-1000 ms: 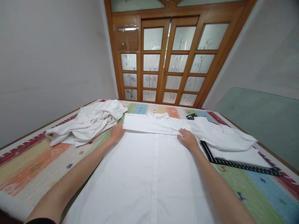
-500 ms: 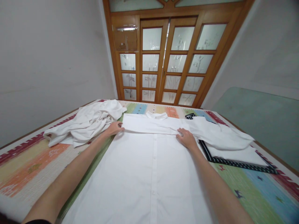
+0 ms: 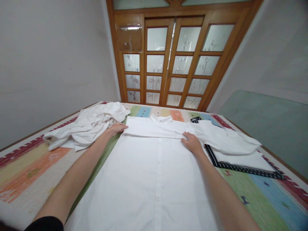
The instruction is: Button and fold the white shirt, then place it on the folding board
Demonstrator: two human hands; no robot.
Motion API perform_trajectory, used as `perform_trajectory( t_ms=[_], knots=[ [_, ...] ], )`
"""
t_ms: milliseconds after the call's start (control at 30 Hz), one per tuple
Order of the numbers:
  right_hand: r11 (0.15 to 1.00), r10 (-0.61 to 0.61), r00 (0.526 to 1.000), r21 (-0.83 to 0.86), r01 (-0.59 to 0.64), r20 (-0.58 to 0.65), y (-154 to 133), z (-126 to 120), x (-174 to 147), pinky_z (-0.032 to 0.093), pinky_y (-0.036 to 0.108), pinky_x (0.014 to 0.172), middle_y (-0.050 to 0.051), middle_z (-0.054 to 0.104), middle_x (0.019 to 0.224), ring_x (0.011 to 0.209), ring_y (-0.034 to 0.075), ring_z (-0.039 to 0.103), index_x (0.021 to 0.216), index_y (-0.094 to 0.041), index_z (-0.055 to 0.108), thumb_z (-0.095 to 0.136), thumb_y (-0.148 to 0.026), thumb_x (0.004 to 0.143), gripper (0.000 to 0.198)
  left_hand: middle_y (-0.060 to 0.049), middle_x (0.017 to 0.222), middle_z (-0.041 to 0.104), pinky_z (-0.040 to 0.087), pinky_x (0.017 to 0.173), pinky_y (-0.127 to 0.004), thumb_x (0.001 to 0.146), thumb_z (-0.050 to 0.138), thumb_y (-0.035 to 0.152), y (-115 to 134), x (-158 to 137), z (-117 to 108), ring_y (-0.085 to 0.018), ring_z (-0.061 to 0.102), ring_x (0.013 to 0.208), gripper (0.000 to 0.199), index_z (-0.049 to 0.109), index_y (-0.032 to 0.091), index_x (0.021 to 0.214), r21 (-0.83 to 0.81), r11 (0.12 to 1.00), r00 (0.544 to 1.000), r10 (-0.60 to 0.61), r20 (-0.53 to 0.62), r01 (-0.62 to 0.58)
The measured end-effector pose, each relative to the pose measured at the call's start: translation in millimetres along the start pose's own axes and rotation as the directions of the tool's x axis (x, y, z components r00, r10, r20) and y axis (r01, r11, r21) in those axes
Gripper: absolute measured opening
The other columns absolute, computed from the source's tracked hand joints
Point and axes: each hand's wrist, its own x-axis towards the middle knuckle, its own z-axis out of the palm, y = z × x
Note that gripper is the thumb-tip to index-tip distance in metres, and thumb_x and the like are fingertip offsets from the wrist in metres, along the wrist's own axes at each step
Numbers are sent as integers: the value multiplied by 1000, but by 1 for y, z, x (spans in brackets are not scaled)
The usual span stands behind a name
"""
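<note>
One black cuff [image 3: 45, 223]: lower left corner of the frame, on the person's left arm.
White shirt [image 3: 141, 179]: spread flat, button side up, from the bottom edge to mid-frame; it lies much as it did a moment ago.
Patterned cover [image 3: 257, 195]: under everything, its stripes showing lower left and lower right.
Dark-edged cloth [image 3: 250, 172]: right of frame, beneath white fabric.
Right hand [image 3: 192, 142]: centre right, unmoved, fingers loosely bent onto the lower edge of the band; whether it pinches any cloth, I cannot tell.
White band [image 3: 154, 128]: probably a sleeve, straight across the shirt's top at mid-frame.
Left hand [image 3: 116, 128]: just left of centre, now slightly farther up and flatter, fingers straightened to touch the band's left end; grip or mere contact, unclear. Seems a small edge adjustment, the band's line unaltered.
Collar [image 3: 161, 119]: just beyond the band.
Crumpled white cloth [image 3: 96, 123]: left, behind the left hand.
Wooden doors [image 3: 142, 64]: top centre.
</note>
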Motion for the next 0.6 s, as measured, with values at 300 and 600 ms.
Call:
perform_trajectory(
  t_ms=[300,600],
  knots=[
    [1000,2,1000,-17,-2,2,1,2,0,41,40,108,9,69,123,122,26,59,111,-19,71,55,-25,81,34,-5,75,71,55,69,-26,61,82,20,-6,9,4,-16,68,74,24,63,13,74,-93,994,997,-56,-50,51],
    [1000,4,1000,-17,-4,-3,1,2,0,42,39,108,10,69,122,121,25,59,111,-19,72,56,-26,81,34,-3,64,65,52,55,-23,64,78,23,-5,20,9,-15,63,62,20,63,13,73,-48,998,990,-57,-130,51]
  ],
)
